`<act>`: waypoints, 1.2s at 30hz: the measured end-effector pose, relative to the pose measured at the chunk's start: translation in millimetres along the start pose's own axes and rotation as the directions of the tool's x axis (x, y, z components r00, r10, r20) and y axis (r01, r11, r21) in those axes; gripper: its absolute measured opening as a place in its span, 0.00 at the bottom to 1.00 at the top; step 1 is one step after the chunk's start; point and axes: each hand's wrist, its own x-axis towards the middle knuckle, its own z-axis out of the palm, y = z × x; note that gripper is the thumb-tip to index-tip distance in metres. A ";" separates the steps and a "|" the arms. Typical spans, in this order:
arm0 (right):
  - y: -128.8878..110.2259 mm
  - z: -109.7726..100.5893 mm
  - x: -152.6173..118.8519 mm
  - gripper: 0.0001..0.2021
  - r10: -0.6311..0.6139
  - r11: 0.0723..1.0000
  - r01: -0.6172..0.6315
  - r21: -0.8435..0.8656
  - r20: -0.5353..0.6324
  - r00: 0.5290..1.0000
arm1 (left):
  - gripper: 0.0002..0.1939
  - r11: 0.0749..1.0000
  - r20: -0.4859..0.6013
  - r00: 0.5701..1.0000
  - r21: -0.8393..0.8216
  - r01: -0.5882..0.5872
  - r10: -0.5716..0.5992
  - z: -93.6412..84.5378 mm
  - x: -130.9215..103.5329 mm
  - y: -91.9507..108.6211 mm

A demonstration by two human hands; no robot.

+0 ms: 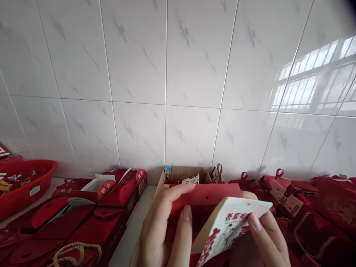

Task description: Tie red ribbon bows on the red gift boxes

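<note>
A red paper box [219,191] with a small punched hole in its flap is held up at the lower centre. My left hand [169,226] grips its left side, the thumb over the front and a finger along the upper edge. My right hand [265,230] has its thumb on a white flap [232,222] with red print and a line drawing, its fingers behind. That flap is tilted away from the red one, with a dark gap between them. The lower part of the box is cut off by the frame.
A cardboard carton [180,173] with a blue binder clip [167,169] stands behind. Red boxes [66,222] and a red basin [25,193] fill the left; red bags [328,200] crowd the right. A tiled wall [139,74] rises behind.
</note>
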 end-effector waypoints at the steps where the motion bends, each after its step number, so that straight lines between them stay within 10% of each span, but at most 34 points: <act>1: 1.9 -2.3 1.1 0.08 -0.004 1.000 0.004 -0.002 0.001 1.000 | 0.10 1.000 0.013 1.000 0.024 0.001 -0.001 -0.9 1.3 -1.1; 11: 11.3 -9.3 8.3 0.10 0.077 0.995 -0.080 -0.061 -0.048 0.996 | 0.06 0.987 0.215 0.971 0.094 -0.127 0.104 -6.9 13.4 -9.0; 16: -7.5 -11.0 15.7 0.12 -0.078 0.996 0.068 -0.056 -0.207 0.975 | 0.05 0.983 0.228 0.967 0.113 -0.145 0.116 -7.1 13.4 -7.5; 22: -36.8 -3.9 14.2 0.14 -0.406 0.914 0.360 -0.189 -0.378 0.832 | 0.04 0.968 0.349 0.921 0.113 -0.225 0.173 -5.1 9.0 -1.9; 31: -33.6 -10.0 7.2 0.04 -0.334 0.891 0.280 -0.358 -0.099 0.937 | 0.07 0.941 0.445 0.878 0.185 -0.282 0.175 -4.5 2.1 1.8; 36: -31.4 -10.6 9.1 0.05 -0.450 0.821 0.368 -0.437 -0.098 0.888 | 0.04 0.943 0.446 0.874 0.165 -0.291 0.191 -4.7 5.5 5.8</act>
